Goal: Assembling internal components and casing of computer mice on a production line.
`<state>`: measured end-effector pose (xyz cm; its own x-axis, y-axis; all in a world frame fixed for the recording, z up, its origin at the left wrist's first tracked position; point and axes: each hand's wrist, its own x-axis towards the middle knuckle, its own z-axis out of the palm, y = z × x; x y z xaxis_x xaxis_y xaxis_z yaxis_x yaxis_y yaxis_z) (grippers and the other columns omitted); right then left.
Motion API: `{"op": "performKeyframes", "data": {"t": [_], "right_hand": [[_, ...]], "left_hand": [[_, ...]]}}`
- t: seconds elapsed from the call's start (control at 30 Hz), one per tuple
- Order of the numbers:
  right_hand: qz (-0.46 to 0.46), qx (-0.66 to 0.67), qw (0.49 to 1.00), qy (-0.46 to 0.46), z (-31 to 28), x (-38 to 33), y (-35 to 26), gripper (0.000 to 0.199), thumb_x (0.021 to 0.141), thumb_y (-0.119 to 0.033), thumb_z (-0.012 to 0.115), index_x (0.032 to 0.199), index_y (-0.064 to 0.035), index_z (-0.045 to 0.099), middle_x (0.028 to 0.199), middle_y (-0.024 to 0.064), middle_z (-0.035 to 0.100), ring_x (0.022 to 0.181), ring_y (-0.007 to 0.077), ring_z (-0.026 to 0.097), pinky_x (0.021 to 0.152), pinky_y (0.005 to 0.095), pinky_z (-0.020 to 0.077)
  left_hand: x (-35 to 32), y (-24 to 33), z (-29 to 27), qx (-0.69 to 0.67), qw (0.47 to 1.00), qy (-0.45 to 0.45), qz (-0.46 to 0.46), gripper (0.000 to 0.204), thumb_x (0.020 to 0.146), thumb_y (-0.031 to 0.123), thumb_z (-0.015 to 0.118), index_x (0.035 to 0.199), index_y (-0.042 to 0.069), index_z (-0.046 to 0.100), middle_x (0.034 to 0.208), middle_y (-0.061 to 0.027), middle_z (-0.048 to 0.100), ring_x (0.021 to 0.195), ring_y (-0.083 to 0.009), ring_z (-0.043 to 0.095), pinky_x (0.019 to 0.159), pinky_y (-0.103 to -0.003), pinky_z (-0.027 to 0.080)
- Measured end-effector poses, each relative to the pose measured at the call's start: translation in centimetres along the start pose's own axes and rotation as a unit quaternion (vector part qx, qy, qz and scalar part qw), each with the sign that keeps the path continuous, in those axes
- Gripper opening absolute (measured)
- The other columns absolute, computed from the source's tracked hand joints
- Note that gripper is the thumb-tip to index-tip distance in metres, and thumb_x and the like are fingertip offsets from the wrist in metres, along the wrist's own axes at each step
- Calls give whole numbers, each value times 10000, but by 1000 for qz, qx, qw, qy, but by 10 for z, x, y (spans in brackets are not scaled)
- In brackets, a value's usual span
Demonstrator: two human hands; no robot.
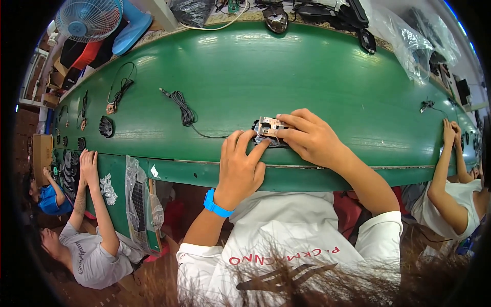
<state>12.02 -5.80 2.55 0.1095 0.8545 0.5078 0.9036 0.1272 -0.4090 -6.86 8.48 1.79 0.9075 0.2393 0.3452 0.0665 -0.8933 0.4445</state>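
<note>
In front of me a small tan circuit board (272,124) sits over the black lower shell (276,144) of what looks like a computer mouse. My right hand (309,135) grips the board's right side, thumb and fingers closed on it. On the left, my left hand (241,162) has its fingers bent against the shell's near left edge, where the cable enters; its fingertips press at the shell. A black cable (207,135) runs left from there to a tied bundle (181,107) with a USB plug (162,90). My fingers partly hide the board and shell.
The green work surface (230,61) has a seam along its near side. Left lie another cabled board (111,107) and a black mouse shell (106,127). Mice (276,19) and plastic bags (409,46) line the far edge. Co-workers' hands (88,159) rest on both sides.
</note>
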Motion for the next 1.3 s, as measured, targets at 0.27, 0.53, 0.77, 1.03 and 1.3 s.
{"op": "performKeyframes", "data": {"t": [0.27,0.53,0.77,1.03,1.3], "right_hand": [[-39,-16,997,-64,-3,5,4,375,802,-48,746,1171,-109,720,1244,137,659,1026,317,627,855,395,567],[-54,-40,991,-119,-9,8,5,387,802,-64,714,1188,-91,712,1271,149,651,1060,313,621,879,391,572],[-61,-82,976,-194,-14,8,0,445,795,-77,696,1239,-71,689,1289,156,645,1088,302,610,920,378,559],[-63,-117,969,-209,-12,5,-6,464,796,-56,681,1260,-45,672,1305,158,637,1091,298,603,962,382,540],[-20,-98,977,-188,-5,-1,-10,466,792,-59,684,1258,-42,672,1317,164,632,1102,301,604,982,381,527]], "left_hand": [[0,0,1,-9,1000,2,-5,469,744,-20,608,1195,72,698,1294,-179,539,1237,-419,482,1065,-536,392],[1,0,2,-13,1000,-3,-2,471,737,-33,613,1188,67,706,1301,-183,535,1244,-417,483,1066,-525,397],[-1,-1,2,-55,998,0,9,470,747,-63,577,1185,49,705,1327,-170,558,1255,-422,509,1079,-544,407],[-8,-12,-1,-116,993,0,-12,449,771,-104,499,1140,27,720,1348,-161,644,1329,-397,547,1147,-587,351],[-6,-12,-1,-116,993,-12,-16,439,781,-102,496,1133,28,723,1347,-150,649,1333,-390,546,1148,-584,345]]}}
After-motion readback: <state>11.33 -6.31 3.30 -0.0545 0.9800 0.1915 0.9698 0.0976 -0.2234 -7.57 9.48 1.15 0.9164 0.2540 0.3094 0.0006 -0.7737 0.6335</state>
